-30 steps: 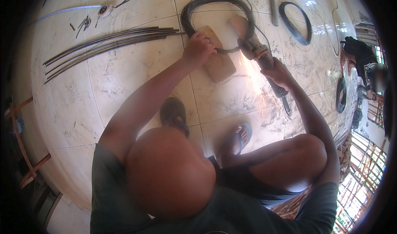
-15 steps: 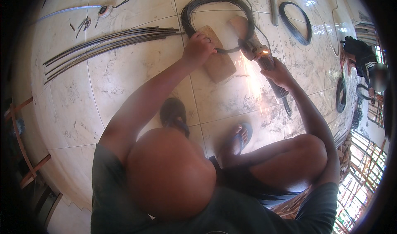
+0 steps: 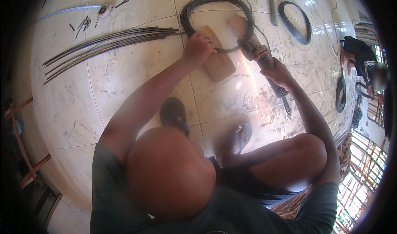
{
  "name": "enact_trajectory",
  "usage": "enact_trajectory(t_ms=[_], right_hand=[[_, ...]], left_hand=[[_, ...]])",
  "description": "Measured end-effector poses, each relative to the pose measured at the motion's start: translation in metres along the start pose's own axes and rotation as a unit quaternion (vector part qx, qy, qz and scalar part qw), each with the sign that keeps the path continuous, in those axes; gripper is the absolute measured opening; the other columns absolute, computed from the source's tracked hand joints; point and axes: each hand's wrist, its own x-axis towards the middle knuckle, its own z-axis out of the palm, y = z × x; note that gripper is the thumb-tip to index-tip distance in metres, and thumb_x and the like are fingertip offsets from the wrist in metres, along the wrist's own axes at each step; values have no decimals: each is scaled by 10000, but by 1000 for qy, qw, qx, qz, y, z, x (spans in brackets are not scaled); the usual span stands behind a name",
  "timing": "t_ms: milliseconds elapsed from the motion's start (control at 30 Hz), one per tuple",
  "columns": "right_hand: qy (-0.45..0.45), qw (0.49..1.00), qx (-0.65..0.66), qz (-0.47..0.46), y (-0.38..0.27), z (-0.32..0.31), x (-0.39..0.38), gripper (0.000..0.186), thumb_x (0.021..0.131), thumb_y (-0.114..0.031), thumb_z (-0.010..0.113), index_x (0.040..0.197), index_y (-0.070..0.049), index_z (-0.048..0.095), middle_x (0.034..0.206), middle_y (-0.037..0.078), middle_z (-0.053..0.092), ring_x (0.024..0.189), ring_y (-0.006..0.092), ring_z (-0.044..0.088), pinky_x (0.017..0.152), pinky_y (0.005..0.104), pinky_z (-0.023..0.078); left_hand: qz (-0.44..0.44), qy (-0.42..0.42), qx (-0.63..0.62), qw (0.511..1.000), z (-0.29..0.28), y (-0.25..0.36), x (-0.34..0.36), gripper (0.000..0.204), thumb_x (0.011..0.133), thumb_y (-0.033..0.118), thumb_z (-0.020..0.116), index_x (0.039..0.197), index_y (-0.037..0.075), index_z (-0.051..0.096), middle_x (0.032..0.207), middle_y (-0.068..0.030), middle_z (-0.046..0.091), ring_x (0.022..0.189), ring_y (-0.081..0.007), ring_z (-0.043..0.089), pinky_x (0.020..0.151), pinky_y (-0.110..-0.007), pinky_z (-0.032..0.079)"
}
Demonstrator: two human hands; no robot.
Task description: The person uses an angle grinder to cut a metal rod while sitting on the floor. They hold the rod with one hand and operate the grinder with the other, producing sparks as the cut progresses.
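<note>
Since the earlier frame, sparks spread wider across the tile floor (image 3: 124,81). Left hand (image 3: 198,48) clamps black rod (image 3: 225,50) on wooden block (image 3: 217,60); right hand (image 3: 277,72) wraps angle grinder (image 3: 260,54). Mid-cut; next probably needs steady feed.

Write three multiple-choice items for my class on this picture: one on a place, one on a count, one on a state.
1. Where do the long thin rods lie?
A. on the floor, left of the wooden block
B. on the person's knee
C. leaning on a wall

2. How many sandalled feet show on the tiles?
A. none
B. two
C. four

3. What is the right hand doing?
A. lying flat and empty
B. closed round the grinder
C. holding a cup

Answers:
1 A: the rods fan over the tiles left of the block.
2 B: one foot, another.
3 B: the right hand wraps the grinder, sparks below; the left hand presses on the coiled wire.
</note>
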Motion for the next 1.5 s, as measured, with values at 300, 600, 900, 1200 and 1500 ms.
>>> enact_trajectory(t_ms=[300, 600, 900, 1200, 1500], right_hand=[[0, 999, -32, 9, -7, -4, -5, 649, 815, -344, 806, 1286, 35, 572, 1050, 184, 693, 944, 264, 678, 826, 409, 542], [19, 993, 114, 16, -1, -23, -11, 550, 870, -249, 806, 1297, 16, 581, 1026, 103, 702, 878, 176, 669, 774, 337, 547], [69, 957, 283, 14, 5, -78, -26, 465, 923, -267, 765, 1274, -27, 576, 987, 61, 671, 781, 148, 667, 698, 320, 557], [128, 943, 308, 22, 18, -100, -37, 491, 928, -355, 751, 1249, -32, 568, 975, 71, 660, 788, 179, 695, 693, 327, 570], [171, 905, 390, -3, 16, -119, -47, 467, 916, -354, 771, 1212, -47, 578, 956, 58, 658, 769, 160, 681, 665, 308, 562]], left_hand=[[-1, 1, -1, 1000, -1, 0, 1, 227, 842, 332, 773, 956, 139, 810, 947, -23, 746, 1010, -219, 656, 1043, -407, 453], [-5, -3, -17, 1000, 3, -3, -1, 231, 835, 326, 778, 954, 131, 808, 964, -37, 739, 1026, -232, 656, 1048, -427, 451], [101, -24, 16, 994, -6, -20, -16, 495, 859, 357, 752, 1283, 123, 648, 1204, -90, 622, 1235, -277, 557, 1150, -478, 390], [104, -97, 124, 982, -8, -11, 5, 366, 934, 354, 714, 1181, 104, 612, 1103, -65, 639, 1164, -255, 578, 1083, -454, 388], [106, -114, 43, 987, -44, -22, 31, 339, 921, 333, 736, 1132, 97, 613, 1004, -48, 661, 1038, -223, 619, 938, -435, 417]])
